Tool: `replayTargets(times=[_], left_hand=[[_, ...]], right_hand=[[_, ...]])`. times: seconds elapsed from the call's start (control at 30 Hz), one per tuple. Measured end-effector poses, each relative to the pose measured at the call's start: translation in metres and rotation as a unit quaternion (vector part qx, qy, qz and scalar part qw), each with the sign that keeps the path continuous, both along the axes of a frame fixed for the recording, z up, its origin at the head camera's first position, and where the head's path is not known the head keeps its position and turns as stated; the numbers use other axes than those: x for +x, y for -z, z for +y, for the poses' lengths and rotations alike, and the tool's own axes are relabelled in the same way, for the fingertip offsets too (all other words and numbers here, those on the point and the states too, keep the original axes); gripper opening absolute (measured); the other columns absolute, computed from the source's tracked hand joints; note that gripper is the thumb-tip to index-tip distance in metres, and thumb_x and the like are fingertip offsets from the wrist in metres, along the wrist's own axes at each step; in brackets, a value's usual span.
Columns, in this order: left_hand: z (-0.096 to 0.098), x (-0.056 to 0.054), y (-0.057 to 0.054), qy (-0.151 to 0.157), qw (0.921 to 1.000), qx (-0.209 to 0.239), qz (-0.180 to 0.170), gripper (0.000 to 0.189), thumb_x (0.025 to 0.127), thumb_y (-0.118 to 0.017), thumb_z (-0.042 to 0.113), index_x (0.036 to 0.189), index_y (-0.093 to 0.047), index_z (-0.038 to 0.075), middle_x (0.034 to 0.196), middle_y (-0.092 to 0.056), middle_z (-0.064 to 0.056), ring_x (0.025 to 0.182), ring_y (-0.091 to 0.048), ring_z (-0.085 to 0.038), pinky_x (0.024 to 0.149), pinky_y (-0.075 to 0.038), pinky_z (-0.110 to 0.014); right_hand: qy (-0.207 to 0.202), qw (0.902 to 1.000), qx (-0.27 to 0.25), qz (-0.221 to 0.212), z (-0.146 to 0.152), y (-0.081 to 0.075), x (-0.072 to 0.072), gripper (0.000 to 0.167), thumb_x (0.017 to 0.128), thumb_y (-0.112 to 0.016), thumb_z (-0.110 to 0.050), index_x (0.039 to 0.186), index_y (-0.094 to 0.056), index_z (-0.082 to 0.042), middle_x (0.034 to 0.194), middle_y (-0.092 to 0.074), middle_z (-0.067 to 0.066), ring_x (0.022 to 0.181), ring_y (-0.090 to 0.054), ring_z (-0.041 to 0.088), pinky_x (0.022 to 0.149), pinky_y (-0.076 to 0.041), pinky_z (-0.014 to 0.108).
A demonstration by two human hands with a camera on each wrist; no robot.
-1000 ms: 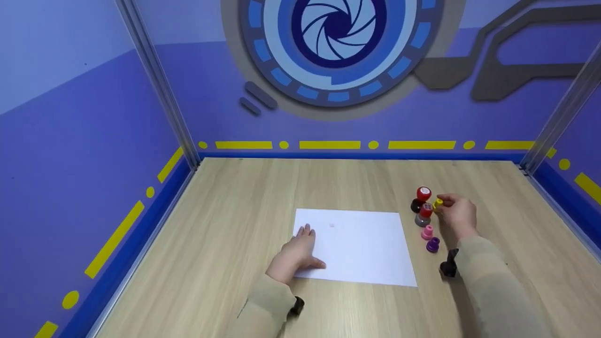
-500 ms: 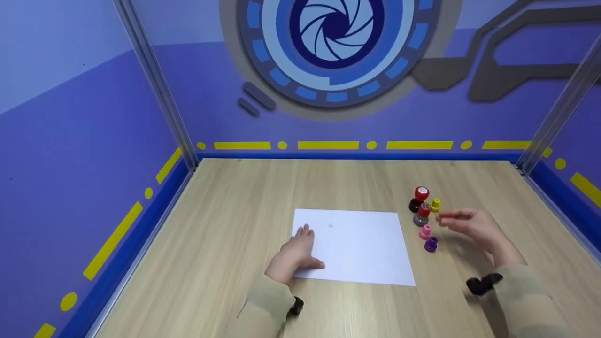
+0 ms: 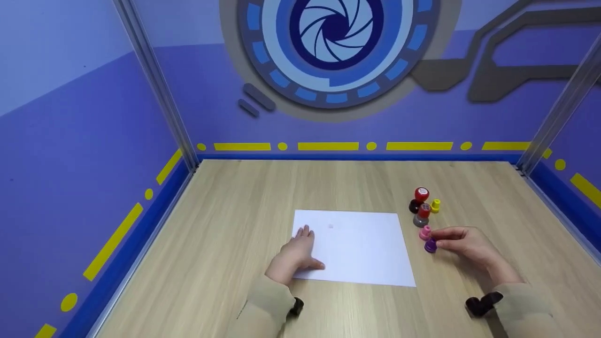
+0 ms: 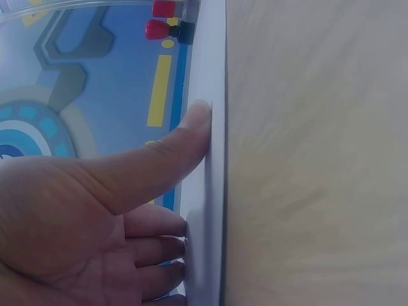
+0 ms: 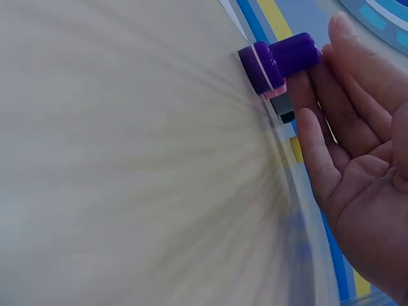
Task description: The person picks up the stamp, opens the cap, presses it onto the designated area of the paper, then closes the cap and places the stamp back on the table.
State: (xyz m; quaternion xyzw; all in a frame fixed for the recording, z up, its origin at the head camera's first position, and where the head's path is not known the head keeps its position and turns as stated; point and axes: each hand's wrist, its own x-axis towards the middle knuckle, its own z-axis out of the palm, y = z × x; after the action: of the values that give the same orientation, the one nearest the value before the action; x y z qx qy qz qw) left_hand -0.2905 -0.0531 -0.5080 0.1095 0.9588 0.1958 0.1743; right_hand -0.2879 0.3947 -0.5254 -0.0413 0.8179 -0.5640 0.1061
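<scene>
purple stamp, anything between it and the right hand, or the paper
Nothing visible: the right hand is right at the purple stamp, and only a strip of table separates that from the paper; the pink stamp sits farther back.

Purple back wall (image 3: 328, 131), yellow dashes (image 3: 328, 146), metal posts (image 3: 157, 84), woodgrain tabletop (image 3: 244, 197); cropped right wall (image 3: 584, 136) seemingly alike.

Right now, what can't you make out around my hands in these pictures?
Mark on the white paper: too small to read, head view.
Paper beneath your left hand: covered by that hand, head view.
Label on the black-based stamp: too small to read, head view.
Pink stamp: mostly hidden behind the purple stamp, right wrist view.
</scene>
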Motion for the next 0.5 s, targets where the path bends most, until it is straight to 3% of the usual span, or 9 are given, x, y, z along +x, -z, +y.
replayTargets(times=[0.23, 0.5], left_hand=[[0.0002, -0.0001, -0.0001, -0.002, 1.0000, 0.002, 0.000, 0.103, 0.082, -0.088, 0.033, 0.159, -0.031, -0.003, 0.171, -0.019, -0.020, 0.161, -0.016, -0.033, 0.131, -0.023, -0.048], [-0.0003, -0.0007, 0.0009, -0.003, 1.0000, 0.004, -0.001, 0.103, 0.082, -0.088, 0.033, 0.159, -0.030, -0.002, 0.172, -0.017, -0.019, 0.161, -0.016, -0.033, 0.132, -0.022, -0.047]], right_hand=[[0.007, 0.9980, 0.063, 0.000, -0.0053, 0.0034, -0.0030, 0.049, 0.091, -0.080, -0.028, 0.131, -0.069, -0.002, 0.133, -0.071, 0.010, 0.105, -0.063, -0.012, 0.090, -0.048, 0.005], [0.019, 0.9955, 0.092, -0.011, -0.0076, 0.0026, -0.0019, 0.044, 0.093, -0.078, -0.033, 0.129, -0.072, -0.008, 0.131, -0.073, 0.008, 0.108, -0.065, -0.003, 0.089, -0.048, 0.007]])
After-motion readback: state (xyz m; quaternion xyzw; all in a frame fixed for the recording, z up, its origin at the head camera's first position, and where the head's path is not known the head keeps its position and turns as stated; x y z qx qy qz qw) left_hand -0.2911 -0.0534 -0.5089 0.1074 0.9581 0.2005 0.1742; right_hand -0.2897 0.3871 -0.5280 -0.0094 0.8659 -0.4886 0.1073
